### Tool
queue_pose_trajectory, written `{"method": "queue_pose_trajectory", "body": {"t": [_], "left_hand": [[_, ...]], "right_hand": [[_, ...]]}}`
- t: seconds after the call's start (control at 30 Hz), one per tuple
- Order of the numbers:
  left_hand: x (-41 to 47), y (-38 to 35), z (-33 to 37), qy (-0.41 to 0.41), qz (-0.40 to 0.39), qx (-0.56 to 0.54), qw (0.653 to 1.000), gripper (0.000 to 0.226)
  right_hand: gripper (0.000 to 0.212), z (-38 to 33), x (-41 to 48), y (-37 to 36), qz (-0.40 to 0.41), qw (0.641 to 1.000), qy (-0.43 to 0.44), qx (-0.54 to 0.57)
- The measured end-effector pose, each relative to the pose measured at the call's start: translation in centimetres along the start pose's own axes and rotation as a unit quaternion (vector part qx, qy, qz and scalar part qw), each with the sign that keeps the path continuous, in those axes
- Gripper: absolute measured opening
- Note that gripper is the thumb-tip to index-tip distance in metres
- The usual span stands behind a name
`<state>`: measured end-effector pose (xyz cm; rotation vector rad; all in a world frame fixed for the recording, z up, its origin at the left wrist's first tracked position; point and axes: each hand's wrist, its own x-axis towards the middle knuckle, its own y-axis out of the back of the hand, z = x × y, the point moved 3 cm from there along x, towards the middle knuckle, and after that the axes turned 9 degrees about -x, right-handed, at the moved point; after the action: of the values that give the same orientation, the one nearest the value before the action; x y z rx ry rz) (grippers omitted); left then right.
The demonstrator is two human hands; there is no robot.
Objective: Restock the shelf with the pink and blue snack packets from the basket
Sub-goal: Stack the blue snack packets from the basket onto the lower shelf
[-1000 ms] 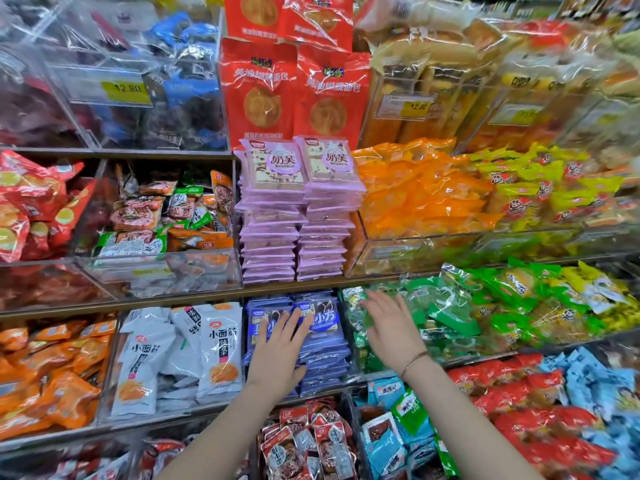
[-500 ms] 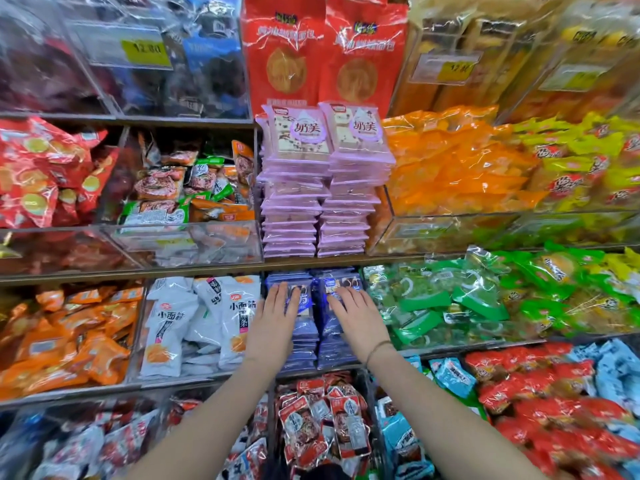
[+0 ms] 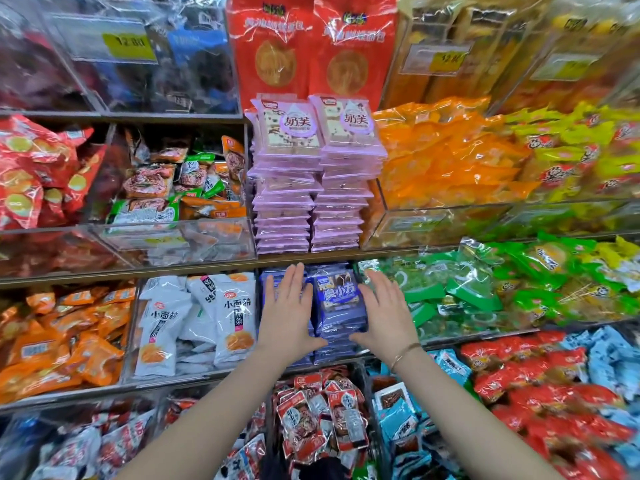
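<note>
Two stacks of blue snack packets (image 3: 337, 299) fill a slot on the middle shelf. My left hand (image 3: 287, 313) lies flat on the left blue stack, fingers spread. My right hand (image 3: 384, 310) presses against the right side of the right blue stack, fingers extended, thumb under its front. Neither hand holds a packet. Directly above, two tall stacks of pink snack packets (image 3: 317, 188) stand side by side on the upper shelf. The basket is out of view.
White packets (image 3: 194, 317) sit left of the blue stacks, green packets (image 3: 460, 292) to the right. Orange bags (image 3: 446, 150) lie in a clear bin beside the pink stacks. Red bags (image 3: 311, 53) stand behind. Red and blue packets (image 3: 322, 420) fill the lower shelf.
My right hand moved from the green packets to the right blue stack, then slid to its side. My left hand stayed on the left stack. The camera moved closer.
</note>
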<state>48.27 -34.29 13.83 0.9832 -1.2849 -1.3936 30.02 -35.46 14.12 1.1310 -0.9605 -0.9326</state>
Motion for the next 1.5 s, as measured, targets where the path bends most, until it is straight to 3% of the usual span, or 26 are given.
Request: {"method": "queue_pose_trajectory", "body": {"t": [0.1,0.2,0.43,0.53,0.67,0.73,0.8,0.97,1.13,1.37,1.5], "left_hand": [[1.2,-0.4,1.9,0.016,-0.054,0.058,0.997,0.086],[1.8,-1.3,2.4,0.044,-0.068,0.061,0.995,0.064],[1.6,-2.3,2.0,0.045,-0.049,0.026,0.997,0.052],[1.4,-1.9,1.9,0.047,-0.045,0.004,0.998,0.066],[1.3,-1.4,0.5,0.046,-0.055,-0.045,0.996,0.121],[1.3,-1.3,-1.1,0.028,-0.089,-0.010,0.996,0.131],[1.1,-1.4,-2.4,0.026,-0.112,0.017,0.993,0.128],[1.2,-1.8,-1.8,0.055,-0.075,0.006,0.996,0.115],[1.8,-1.8,-1.2,0.073,-0.066,0.028,0.995,0.117],[1.5,-2.1,-1.8,0.057,-0.055,0.002,0.997,0.120],[1.4,-2.2,-1.6,0.057,-0.050,-0.002,0.997,0.116]], "right_hand": [[0.079,-0.1,0.1,-0.3,-0.053,0.998,0.013,-0.034],[0.081,-0.2,0.8,-0.5,-0.073,0.996,-0.002,-0.048],[0.079,-0.6,1.1,-0.9,-0.059,0.997,-0.022,-0.033],[0.085,-0.6,1.0,-1.2,-0.051,0.998,-0.021,-0.011],[0.105,-1.5,1.7,-1.5,-0.062,0.996,0.062,0.013],[0.107,-1.9,2.2,-1.7,-0.081,0.992,0.099,0.010],[0.107,-2.3,2.6,-1.8,-0.102,0.990,0.100,0.016],[0.106,-3.3,2.9,-2.1,-0.090,0.994,0.058,0.014],[0.106,-3.6,3.1,-2.1,-0.074,0.996,0.052,-0.014],[0.090,-2.5,3.6,-1.1,-0.090,0.988,0.095,0.085],[0.092,-3.1,3.2,-1.0,-0.064,0.994,0.079,0.033]]}}
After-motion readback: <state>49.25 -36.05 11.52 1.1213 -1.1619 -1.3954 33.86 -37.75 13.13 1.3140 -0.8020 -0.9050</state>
